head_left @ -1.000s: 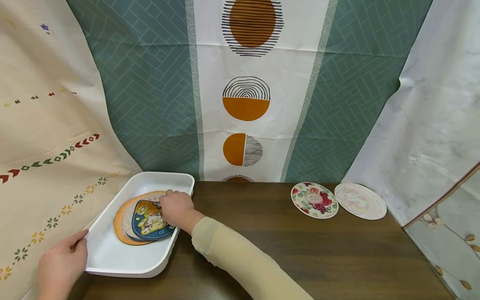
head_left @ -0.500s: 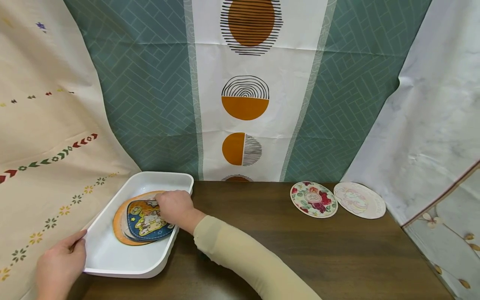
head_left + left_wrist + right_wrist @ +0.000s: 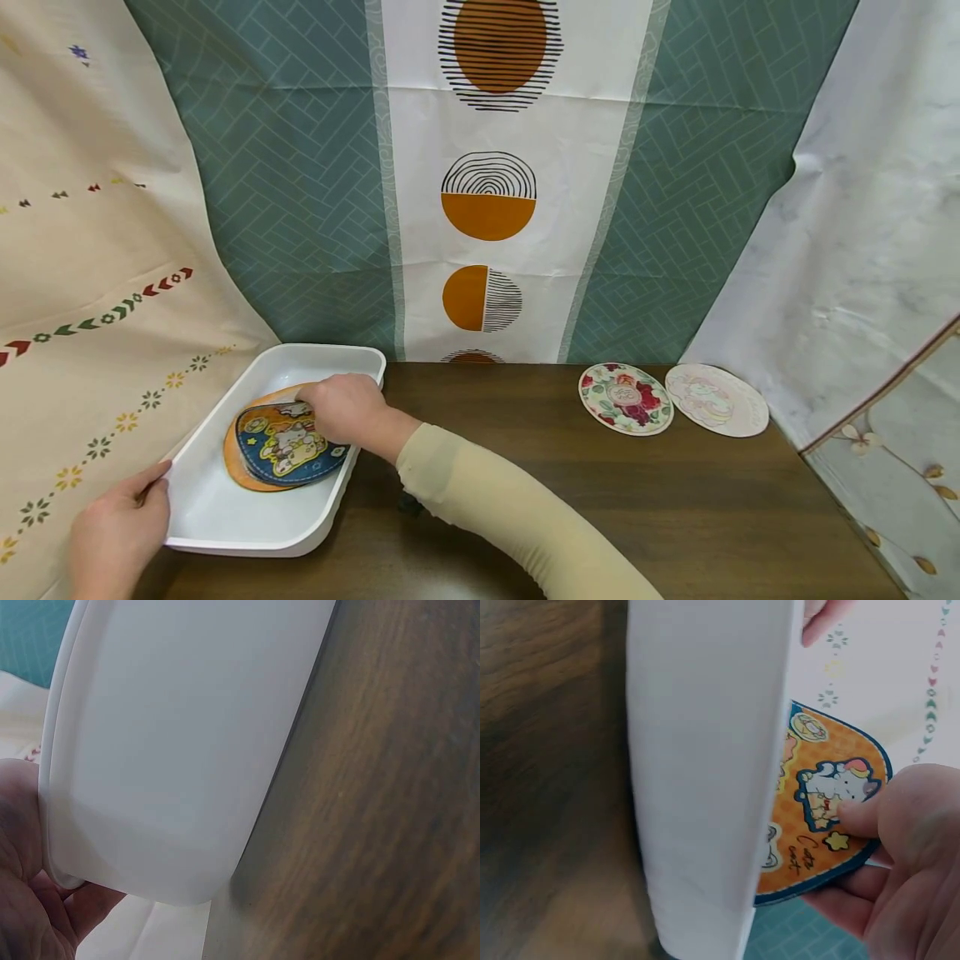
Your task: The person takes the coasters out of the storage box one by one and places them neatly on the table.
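Observation:
My left hand (image 3: 120, 525) grips the left rim of a white plastic tray (image 3: 225, 537), thumb on top and fingers under the rim, as the left wrist view shows. Inside the tray, my right hand (image 3: 347, 408) pinches the edge of a blue and orange coaster (image 3: 288, 446) printed with cartoon cats. In the right wrist view, the thumb (image 3: 859, 816) presses the printed face of the coaster (image 3: 826, 795), with fingers behind it. Beneath it lies an orange-edged coaster (image 3: 234, 462), mostly covered. Other coasters in the pile are hidden.
On the brown wooden table (image 3: 525, 492), a rose-patterned coaster (image 3: 626, 400) and a pale pink one (image 3: 716, 402) lie side by side at the back right. Patterned cloths hang behind and at both sides; the cream cloth (image 3: 90, 358) borders the tray.
My right hand has shifted slightly left with the cat coaster, which now covers more of the pale coaster and the orange-edged one below. My left hand stays on the tray rim.

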`<act>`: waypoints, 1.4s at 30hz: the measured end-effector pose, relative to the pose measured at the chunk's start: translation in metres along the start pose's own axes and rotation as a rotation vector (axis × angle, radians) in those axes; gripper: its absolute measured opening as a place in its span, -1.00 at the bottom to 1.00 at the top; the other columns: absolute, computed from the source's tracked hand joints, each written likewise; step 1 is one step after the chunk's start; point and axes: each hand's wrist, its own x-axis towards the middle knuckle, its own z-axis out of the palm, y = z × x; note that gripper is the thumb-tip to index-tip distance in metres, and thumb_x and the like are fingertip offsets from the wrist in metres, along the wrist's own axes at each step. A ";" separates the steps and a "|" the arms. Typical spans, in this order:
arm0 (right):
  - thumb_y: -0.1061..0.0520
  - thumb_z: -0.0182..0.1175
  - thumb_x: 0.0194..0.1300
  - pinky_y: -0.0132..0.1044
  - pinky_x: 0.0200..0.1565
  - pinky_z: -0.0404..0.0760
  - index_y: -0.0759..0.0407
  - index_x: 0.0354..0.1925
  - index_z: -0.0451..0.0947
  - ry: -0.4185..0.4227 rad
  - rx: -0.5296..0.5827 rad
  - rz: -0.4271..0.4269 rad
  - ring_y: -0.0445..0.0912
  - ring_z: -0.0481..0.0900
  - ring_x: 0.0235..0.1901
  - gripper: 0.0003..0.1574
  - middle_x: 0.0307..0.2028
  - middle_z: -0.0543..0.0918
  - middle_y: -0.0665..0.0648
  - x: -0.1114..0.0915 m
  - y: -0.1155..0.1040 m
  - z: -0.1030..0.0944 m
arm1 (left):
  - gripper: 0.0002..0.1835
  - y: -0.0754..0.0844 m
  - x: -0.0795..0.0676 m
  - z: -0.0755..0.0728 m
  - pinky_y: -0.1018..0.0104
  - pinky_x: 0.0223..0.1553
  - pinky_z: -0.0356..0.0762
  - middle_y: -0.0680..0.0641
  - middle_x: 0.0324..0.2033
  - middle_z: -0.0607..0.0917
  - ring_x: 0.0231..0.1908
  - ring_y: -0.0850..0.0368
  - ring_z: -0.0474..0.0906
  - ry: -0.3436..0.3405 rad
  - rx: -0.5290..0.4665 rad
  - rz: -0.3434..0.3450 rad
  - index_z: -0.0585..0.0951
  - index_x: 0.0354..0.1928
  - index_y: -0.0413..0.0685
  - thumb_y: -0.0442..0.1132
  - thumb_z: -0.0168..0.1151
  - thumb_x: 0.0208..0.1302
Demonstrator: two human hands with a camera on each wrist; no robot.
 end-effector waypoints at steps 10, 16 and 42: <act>-0.10 0.23 0.68 -0.46 -0.39 0.56 -0.46 0.28 0.78 0.029 0.160 -0.067 -0.43 0.61 -0.23 -0.63 -0.01 0.81 -0.42 -0.007 0.014 -0.014 | -0.64 0.000 0.000 -0.001 -0.41 0.20 0.49 -0.49 0.19 0.68 0.18 -0.60 0.58 0.010 -0.010 0.011 0.70 0.24 -0.41 -0.35 0.16 0.56; -0.07 0.25 0.68 -0.52 -0.28 0.56 -0.39 0.29 0.80 0.024 0.239 -0.076 -0.43 0.61 -0.23 -0.63 0.03 0.82 -0.39 -0.009 0.021 -0.018 | -0.64 -0.001 0.000 0.000 -0.41 0.19 0.49 -0.48 0.19 0.69 0.18 -0.61 0.59 0.019 0.000 0.016 0.72 0.23 -0.38 -0.35 0.16 0.55; 0.08 0.41 0.58 -0.54 -0.29 0.58 0.07 0.09 0.89 0.006 0.956 0.097 -0.34 0.61 -0.37 -0.76 -0.30 0.81 -0.16 -0.010 0.045 -0.003 | -0.65 -0.002 0.000 0.000 -0.40 0.17 0.49 -0.47 0.17 0.71 0.20 -0.60 0.59 0.034 -0.010 0.036 0.73 0.21 -0.38 -0.36 0.18 0.53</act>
